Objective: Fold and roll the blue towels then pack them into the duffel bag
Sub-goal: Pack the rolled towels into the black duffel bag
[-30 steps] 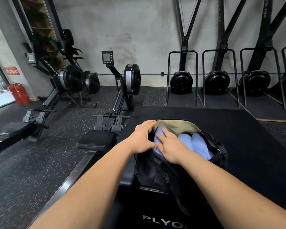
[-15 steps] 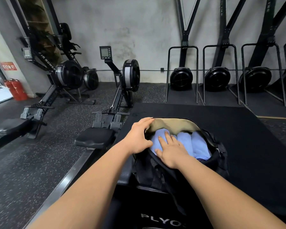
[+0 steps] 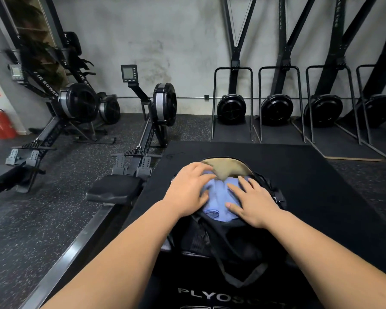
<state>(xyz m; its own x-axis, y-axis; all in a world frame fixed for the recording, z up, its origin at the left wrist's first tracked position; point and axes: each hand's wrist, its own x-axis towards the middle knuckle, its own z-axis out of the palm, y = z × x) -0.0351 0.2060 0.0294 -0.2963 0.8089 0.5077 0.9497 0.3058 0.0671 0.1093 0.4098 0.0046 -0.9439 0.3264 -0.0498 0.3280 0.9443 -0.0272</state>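
Blue towels (image 3: 218,196) lie rolled and packed side by side inside the open duffel bag (image 3: 223,241). The bag sits on a black box lettered PLYOS (image 3: 210,295), low in the view at 6 o'clock. Only the middle rolls show, because the two hands cover the rest.

The left hand (image 3: 187,190) rests flat on the towels at the 9 o'clock side of the bag's mouth. Its fingers (image 3: 200,169) are straight and a little spread, with the tips reaching toward the tan lining (image 3: 228,167) turned up at 12 o'clock. The right hand (image 3: 253,202) lies palm down at the 3 o'clock side, fingers (image 3: 245,182) fanned wide over the cloth. Neither hand pinches or grips anything.

Folding and rolling look finished for these towels, and no loose towel shows outside the bag, though more could wait out of view. The step in hand looks like the last of the packing — pressing the rolls down so they settle below the rim.

The next move calls for even, flat pressure from both palms so the rolls sink without unwinding. Then the lining and the bag's edges can be drawn over the top. The closure itself is too dark to make out.

A rowing machine (image 3: 143,134) stands at 10 o'clock from the bag, and a black mat (image 3: 310,175) spreads from 12 to 3 o'clock.
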